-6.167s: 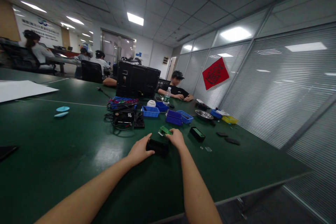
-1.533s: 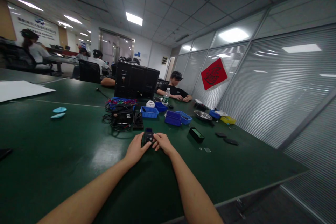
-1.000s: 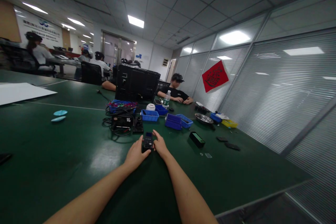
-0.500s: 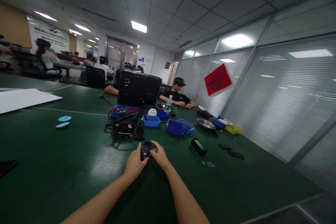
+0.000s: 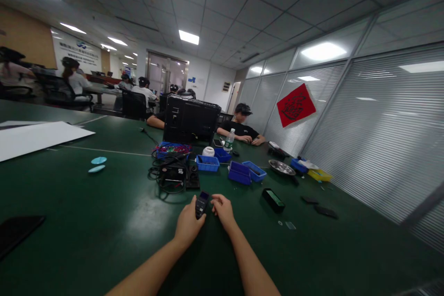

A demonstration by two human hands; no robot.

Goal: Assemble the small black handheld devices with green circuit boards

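My left hand [image 5: 187,224] is closed round a small black handheld device [image 5: 201,204] with a dark screen at its far end, held tilted up over the green table [image 5: 86,222]. My right hand [image 5: 223,210] sits just right of the device, fingers curled, fingertips touching its side. Both forearms reach in from the lower edge.
Beyond my hands lie a black unit with coiled cables [image 5: 173,176], several blue bins [image 5: 246,172], a black box [image 5: 273,199], a metal bowl [image 5: 281,167], a yellow tray [image 5: 319,175] and a black case [image 5: 191,119]. A person [image 5: 239,127] sits opposite. White sheet [image 5: 38,136] lies left.
The green circuit board seen earlier by my right hand is gone. The black device has been turned from lying crosswise to pointing away and raised upright. The view has tilted up and shifted.
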